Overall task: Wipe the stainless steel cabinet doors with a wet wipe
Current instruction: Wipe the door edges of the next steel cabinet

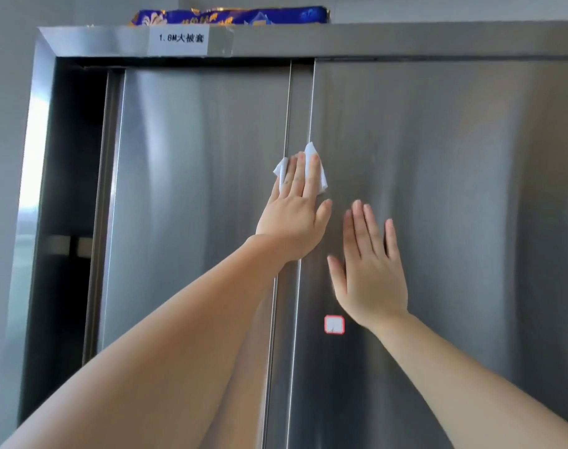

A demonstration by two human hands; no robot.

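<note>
A tall stainless steel cabinet fills the view, with a left sliding door (198,189) and a right sliding door (454,189) that overlap at the middle. My left hand (297,209) presses a white wet wipe (310,158) flat against the seam where the two doors meet, fingers straight and pointing up. The wipe sticks out above and on both sides of the fingers. My right hand (371,270) lies flat on the right door just below and to the right, fingers straight, holding nothing.
The left door is slid partly aside, leaving a dark gap (69,205) at the cabinet's left. A small red-edged sticker (334,324) sits on the right door below my right hand. A paper label (180,38) is taped to the top rail, and a blue patterned package (227,16) lies on top.
</note>
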